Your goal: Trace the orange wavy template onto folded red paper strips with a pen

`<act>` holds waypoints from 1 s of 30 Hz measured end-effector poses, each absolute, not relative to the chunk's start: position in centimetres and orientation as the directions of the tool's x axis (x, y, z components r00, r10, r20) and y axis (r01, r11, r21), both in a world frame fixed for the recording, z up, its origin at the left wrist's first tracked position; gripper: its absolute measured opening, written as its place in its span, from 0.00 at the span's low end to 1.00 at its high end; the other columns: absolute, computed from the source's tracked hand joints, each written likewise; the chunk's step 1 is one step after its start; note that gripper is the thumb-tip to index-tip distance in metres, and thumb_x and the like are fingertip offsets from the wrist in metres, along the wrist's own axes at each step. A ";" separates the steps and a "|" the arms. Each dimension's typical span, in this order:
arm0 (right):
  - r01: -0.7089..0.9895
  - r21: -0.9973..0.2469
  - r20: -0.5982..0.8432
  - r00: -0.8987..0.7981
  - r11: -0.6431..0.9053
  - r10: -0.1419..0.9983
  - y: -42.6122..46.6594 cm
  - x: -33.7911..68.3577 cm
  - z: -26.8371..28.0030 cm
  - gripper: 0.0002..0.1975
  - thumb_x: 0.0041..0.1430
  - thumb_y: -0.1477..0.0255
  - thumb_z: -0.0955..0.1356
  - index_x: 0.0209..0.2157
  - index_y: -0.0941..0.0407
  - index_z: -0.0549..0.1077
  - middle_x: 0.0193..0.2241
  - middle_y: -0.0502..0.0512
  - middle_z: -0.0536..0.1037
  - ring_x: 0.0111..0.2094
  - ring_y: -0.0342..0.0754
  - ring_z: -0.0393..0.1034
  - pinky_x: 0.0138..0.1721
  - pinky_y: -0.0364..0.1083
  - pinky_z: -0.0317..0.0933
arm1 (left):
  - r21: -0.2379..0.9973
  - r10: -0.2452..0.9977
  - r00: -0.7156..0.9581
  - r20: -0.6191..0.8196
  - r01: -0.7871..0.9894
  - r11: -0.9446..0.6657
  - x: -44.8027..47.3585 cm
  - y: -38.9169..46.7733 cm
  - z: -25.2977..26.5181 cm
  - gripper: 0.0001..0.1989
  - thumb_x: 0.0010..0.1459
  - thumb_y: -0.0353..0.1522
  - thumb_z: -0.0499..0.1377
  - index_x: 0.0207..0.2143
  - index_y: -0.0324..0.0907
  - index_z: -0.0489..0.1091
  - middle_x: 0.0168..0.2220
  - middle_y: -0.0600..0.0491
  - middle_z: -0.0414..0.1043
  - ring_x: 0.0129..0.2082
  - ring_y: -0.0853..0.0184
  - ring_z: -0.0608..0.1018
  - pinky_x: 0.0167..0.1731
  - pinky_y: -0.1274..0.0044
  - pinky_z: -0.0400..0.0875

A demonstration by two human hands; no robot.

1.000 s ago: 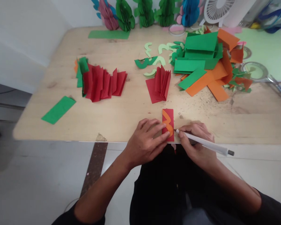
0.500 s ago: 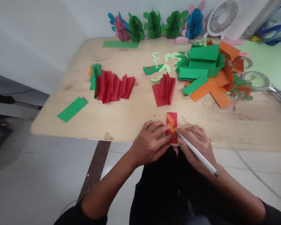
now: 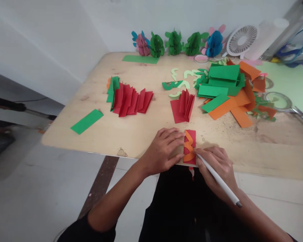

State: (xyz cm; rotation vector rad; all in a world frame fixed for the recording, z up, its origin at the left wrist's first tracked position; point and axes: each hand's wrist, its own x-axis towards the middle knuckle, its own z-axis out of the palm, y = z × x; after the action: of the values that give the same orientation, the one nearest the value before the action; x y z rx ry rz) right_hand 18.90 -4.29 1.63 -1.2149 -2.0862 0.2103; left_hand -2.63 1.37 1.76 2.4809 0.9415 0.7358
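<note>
A small red paper strip (image 3: pixel 192 135) lies at the table's front edge, with a wavy orange paper cutout (image 3: pixel 189 144) on top of it. My left hand (image 3: pixel 164 149) rests beside them, fingers stretched out flat, fingertips touching their left edge. In my right hand (image 3: pixel 218 164) is a white pen (image 3: pixel 218 179), gripped with its tip at the cutout's right edge; its dark end points back toward me. Just beyond the strip stands a red folded paper stack (image 3: pixel 183 107). Farther left, a longer red accordion-folded paper (image 3: pixel 132 101) sits against green folded paper (image 3: pixel 113 88).
To the right is a pile of green folded papers (image 3: pixel 223 79) and orange papers (image 3: pixel 239 104), with scissors (image 3: pixel 301 117) and a tape roll (image 3: pixel 279 101) beyond. A green strip (image 3: pixel 87 121) lies left. Several paper figures (image 3: pixel 175 43) and a white fan (image 3: pixel 242 40) line the wall.
My left fingers have drawn back from on top of the orange cutout to its left edge, uncovering its lower part. The pen stays at the cutout's right side. The camera view has shifted.
</note>
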 end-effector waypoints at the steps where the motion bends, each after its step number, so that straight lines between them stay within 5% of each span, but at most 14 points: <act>1: 0.697 -0.459 0.492 -0.316 0.550 0.811 -4.3 18.9 1.6 0.13 0.59 0.80 0.66 0.46 0.56 0.71 0.33 0.55 0.81 0.34 0.50 0.73 0.38 0.52 0.62 | 0.523 0.692 0.644 0.325 0.488 -0.699 -2.6 1.7 1.7 0.12 0.61 0.37 0.57 0.44 0.40 0.70 0.56 0.45 0.70 0.60 0.55 0.66 0.59 0.59 0.59; 11: 0.702 -0.445 0.490 -0.329 0.556 0.807 -4.1 18.9 1.6 0.13 0.60 0.79 0.64 0.46 0.57 0.71 0.32 0.55 0.79 0.33 0.49 0.72 0.37 0.51 0.61 | 0.550 0.705 0.645 0.294 0.490 -0.677 -2.3 3.0 1.2 0.13 0.62 0.40 0.56 0.44 0.41 0.68 0.55 0.46 0.72 0.60 0.55 0.66 0.61 0.60 0.55; 22: 0.704 -0.428 0.499 -0.339 0.567 0.797 -3.9 18.8 1.7 0.12 0.59 0.80 0.65 0.46 0.59 0.71 0.33 0.57 0.80 0.34 0.49 0.71 0.38 0.51 0.62 | 0.439 0.672 0.674 0.308 0.526 -0.729 -2.1 2.7 1.4 0.15 0.64 0.40 0.54 0.45 0.40 0.69 0.55 0.46 0.72 0.59 0.53 0.68 0.60 0.58 0.57; 30: 0.718 -0.395 0.490 -0.363 0.573 0.793 -3.9 18.9 1.8 0.12 0.59 0.80 0.65 0.46 0.60 0.71 0.34 0.58 0.80 0.35 0.49 0.71 0.38 0.51 0.62 | 0.444 0.676 0.683 0.276 0.534 -0.720 -2.4 2.2 1.5 0.23 0.60 0.46 0.58 0.50 0.39 0.66 0.58 0.44 0.68 0.62 0.51 0.64 0.62 0.56 0.53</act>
State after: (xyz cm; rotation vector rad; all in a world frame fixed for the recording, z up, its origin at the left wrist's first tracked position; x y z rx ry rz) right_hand 18.86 -3.93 1.79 -1.2004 -2.1547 0.1487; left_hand -2.35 2.19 1.46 2.5689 0.9544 0.6111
